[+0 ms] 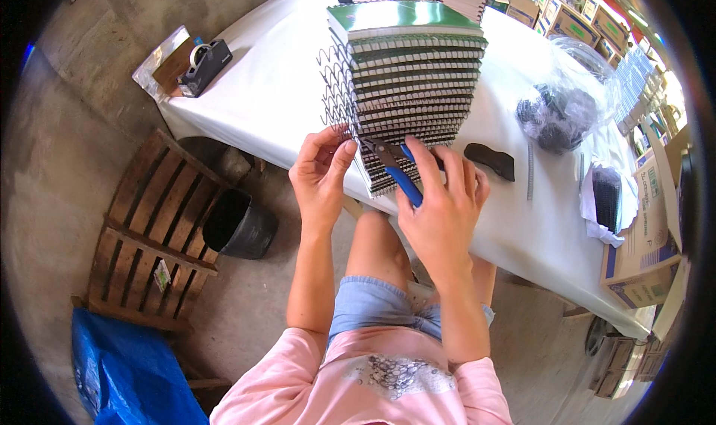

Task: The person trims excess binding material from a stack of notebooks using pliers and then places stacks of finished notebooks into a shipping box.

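Through the head view, I had the stack of spiral-bound books (418,82) in the middle, at the near edge of the white-covered table (261,67), its top book showing a glossy green cover (406,15) and its coiled spines facing me. Along its left side, black coil ends (335,89) stuck out past the pages. The left hand (317,173) was at the lower left corner of the stack, thumb and forefinger close together by the lowest coil ends; I could not tell whether they pinched a wire. The right hand (441,207) was wrapped around a pair of blue-handled pliers (403,185), whose metal nose pointed up and left to the lower coils, near the left fingertips. Just right of the stack I saw a dark, elongated object (489,162), then a thin grey coil (530,171) and a clear plastic bag (567,112) with a black tangle inside. A black tape dispenser (206,67) sat at the table's left end, and a cardboard box (645,231) at its right. Below on the left stood a black bucket (250,227) beside a slatted wooden pallet (153,227).
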Available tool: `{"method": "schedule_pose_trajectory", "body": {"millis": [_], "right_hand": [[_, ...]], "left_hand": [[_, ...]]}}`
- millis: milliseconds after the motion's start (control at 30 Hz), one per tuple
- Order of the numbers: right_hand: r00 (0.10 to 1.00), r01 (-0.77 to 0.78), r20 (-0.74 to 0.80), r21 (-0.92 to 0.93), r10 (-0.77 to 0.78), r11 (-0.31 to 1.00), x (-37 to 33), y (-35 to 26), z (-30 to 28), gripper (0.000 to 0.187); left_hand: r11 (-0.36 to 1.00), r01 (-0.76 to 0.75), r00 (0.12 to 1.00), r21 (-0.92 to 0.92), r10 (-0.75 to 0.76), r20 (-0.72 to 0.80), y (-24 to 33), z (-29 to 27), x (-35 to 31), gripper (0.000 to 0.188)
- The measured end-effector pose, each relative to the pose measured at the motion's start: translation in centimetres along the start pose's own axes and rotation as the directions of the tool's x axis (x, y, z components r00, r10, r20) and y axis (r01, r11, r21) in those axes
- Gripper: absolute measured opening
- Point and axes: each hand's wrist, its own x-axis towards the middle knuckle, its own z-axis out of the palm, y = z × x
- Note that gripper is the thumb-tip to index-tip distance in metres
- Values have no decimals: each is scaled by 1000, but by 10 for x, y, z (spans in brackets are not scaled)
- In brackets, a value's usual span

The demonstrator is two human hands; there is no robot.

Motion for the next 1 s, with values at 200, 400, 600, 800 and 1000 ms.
{"method": "schedule_pose_trajectory", "body": {"millis": [200, 400, 600, 800, 1000], "right_hand": [[999, 17, -28, -148, -22, 989, 6, -10, 9, 55], [992, -20, 122, -93, 31, 995, 7, -15, 5, 53], [968, -42, 251, 94, 17, 995, 8, 6, 7, 56], [965, -37, 262, 82, 14, 996, 13, 4, 2, 57], [985, -1, 171, 51, -8, 999, 10, 3, 4, 52]], "left_hand": [[999, 21, 998, -35, -23, -51, -1, 2, 2, 22], [999, 29, 997, -37, -32, -77, -5, 1, 0, 21], [999, -47, 993, -19, 45, -112, -7, 9, -3, 19], [819, -191, 949, 541, 294, -111, 15, 10, -12, 17], [958, -128, 951, 256, 192, -242, 35, -3, -15, 18]]}}
